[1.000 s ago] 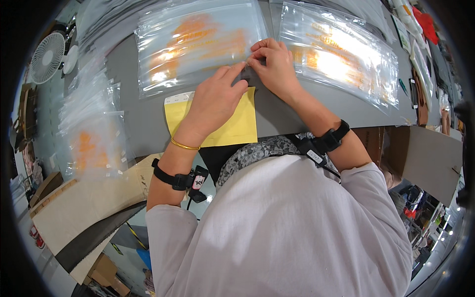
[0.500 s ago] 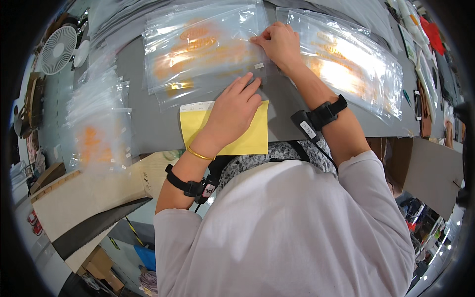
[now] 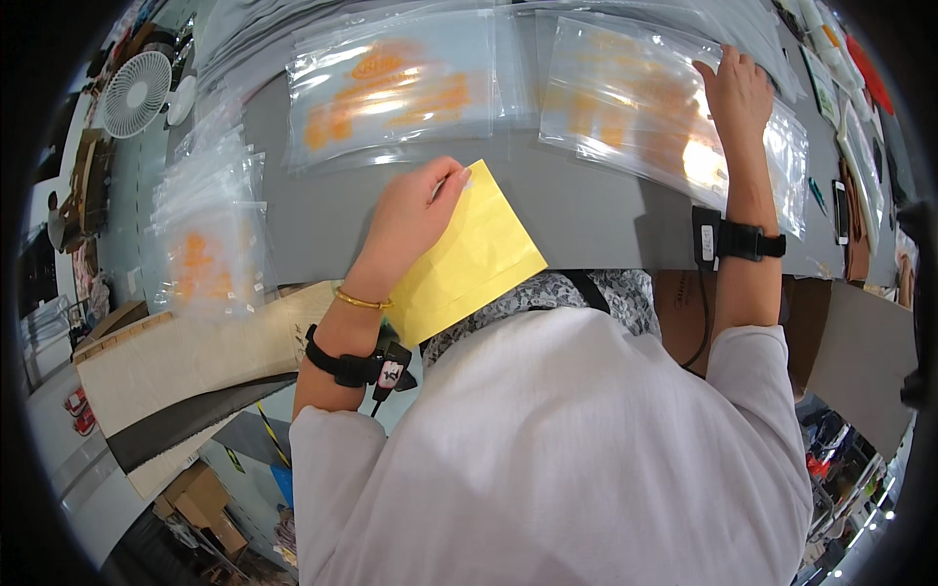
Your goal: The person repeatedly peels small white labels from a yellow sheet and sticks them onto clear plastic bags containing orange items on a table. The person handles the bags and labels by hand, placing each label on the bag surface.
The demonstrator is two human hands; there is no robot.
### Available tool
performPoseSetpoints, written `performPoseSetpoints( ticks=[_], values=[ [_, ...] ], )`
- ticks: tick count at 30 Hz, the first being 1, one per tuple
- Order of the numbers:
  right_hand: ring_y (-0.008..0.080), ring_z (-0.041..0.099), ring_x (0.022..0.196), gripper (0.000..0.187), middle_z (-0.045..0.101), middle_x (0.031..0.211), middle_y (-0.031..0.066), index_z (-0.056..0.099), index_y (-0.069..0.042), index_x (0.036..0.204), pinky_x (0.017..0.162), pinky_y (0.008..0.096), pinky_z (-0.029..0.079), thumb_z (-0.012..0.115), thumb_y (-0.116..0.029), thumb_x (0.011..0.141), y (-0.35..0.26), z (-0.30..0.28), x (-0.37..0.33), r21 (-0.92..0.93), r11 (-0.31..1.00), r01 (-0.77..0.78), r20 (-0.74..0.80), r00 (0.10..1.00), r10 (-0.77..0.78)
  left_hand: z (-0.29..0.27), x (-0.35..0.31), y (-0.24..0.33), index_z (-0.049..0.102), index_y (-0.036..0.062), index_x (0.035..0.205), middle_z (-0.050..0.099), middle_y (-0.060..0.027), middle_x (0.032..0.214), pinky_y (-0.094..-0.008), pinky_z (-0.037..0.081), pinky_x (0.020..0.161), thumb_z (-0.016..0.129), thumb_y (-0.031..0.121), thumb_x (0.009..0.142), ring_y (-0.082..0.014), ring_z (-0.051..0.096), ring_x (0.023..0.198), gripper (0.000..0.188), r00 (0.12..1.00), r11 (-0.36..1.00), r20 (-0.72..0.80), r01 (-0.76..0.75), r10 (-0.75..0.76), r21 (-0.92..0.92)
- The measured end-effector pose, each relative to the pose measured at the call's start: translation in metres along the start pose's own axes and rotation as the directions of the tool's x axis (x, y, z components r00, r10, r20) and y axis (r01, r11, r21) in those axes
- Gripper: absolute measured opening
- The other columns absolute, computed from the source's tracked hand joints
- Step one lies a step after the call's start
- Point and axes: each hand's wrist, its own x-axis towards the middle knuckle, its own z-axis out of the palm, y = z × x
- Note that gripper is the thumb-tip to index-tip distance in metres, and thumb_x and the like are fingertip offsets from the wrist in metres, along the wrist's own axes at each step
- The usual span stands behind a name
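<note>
My left hand (image 3: 415, 215) is closed on the upper corner of a yellow sheet (image 3: 469, 259). The sheet is tilted and hangs over the table's near edge; my hand hides its left side. Over the right-hand pile of clear plastic bags (image 3: 625, 107), my right hand (image 3: 739, 96) rests with its fingers stretched out and the thumb apart. These bags bear orange printing and shine with reflected light. A second pile of clear printed bags (image 3: 391, 93) lies beyond my left hand.
More clear bags (image 3: 210, 259) overlap in a row down the table's left end. Grey fabric (image 3: 293, 34) lies along the far side of the grey table (image 3: 596, 210). A white fan (image 3: 137, 95) stands at far left, a phone (image 3: 840, 212) and pen (image 3: 819, 195) at right.
My right hand has moved from between the piles onto the right pile, its pinch opened. My left hand has moved left and gripped the yellow sheet, which is now turned at a slant.
</note>
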Motion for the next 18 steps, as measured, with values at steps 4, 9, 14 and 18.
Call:
performPoseSetpoints(
  ticks=[4, 9, 14, 18],
  values=[
    [0.0345, 0.068, 0.105, 0.031, 0.073, 0.11, 0.0124, 0.074, -0.007, 0.108, 0.093, 0.0445, 0.054, 0.085, -0.024, 0.085, -0.082, -0.046, -0.054, 0.827, 0.544, 0.144, -0.029, 0.976, -0.214, 0.009, 0.004, 0.011, 0.065, 0.003, 0.102, 0.066, -0.0092, 0.077, -0.0347, 0.048, 0.064, 0.061, 0.02, 0.097, -0.017, 0.058, 0.064, 0.018, 0.992, 0.974, 0.11, 0.076, -0.053, -0.213],
    [0.0223, 0.061, 0.094, 0.033, 0.067, 0.107, 0.001, 0.078, -0.013, 0.107, 0.077, 0.0356, 0.046, 0.085, -0.014, 0.075, -0.158, -0.085, -0.128, 0.739, 0.459, 0.493, -0.296, 0.85, -0.436, 0.008, 0.001, 0.015, 0.062, 0.0, 0.101, 0.063, 0.0018, 0.088, -0.0239, 0.047, 0.073, 0.06, 0.007, 0.1, -0.0039, 0.054, 0.083, 0.007, 0.993, 0.981, 0.112, 0.044, -0.023, -0.188],
    [0.0186, 0.06, 0.087, 0.026, 0.066, 0.099, -0.002, 0.08, -0.013, 0.1, 0.07, 0.0337, 0.042, 0.082, -0.015, 0.074, -0.17, -0.091, -0.128, 0.652, 0.462, 0.601, -0.385, 0.787, -0.482, 0.006, -0.003, -0.002, 0.062, 0.0006, 0.103, 0.06, 0.0052, 0.091, -0.0216, 0.046, 0.076, 0.059, 0.005, 0.102, -0.0023, 0.053, 0.086, 0.006, 0.981, 0.93, 0.188, 0.109, -0.044, -0.352],
    [0.0185, 0.059, 0.09, 0.024, 0.065, 0.099, -0.0014, 0.077, -0.012, 0.099, 0.072, 0.0329, 0.043, 0.075, -0.014, 0.075, -0.174, -0.093, -0.133, 0.61, 0.456, 0.648, -0.397, 0.748, -0.531, 0.005, -0.002, -0.018, 0.062, 0.0022, 0.103, 0.058, 0.0068, 0.09, -0.02, 0.045, 0.076, 0.057, 0.007, 0.103, -0.0012, 0.052, 0.085, 0.007, 0.966, 0.855, 0.256, 0.162, -0.036, -0.492]
  ],
)
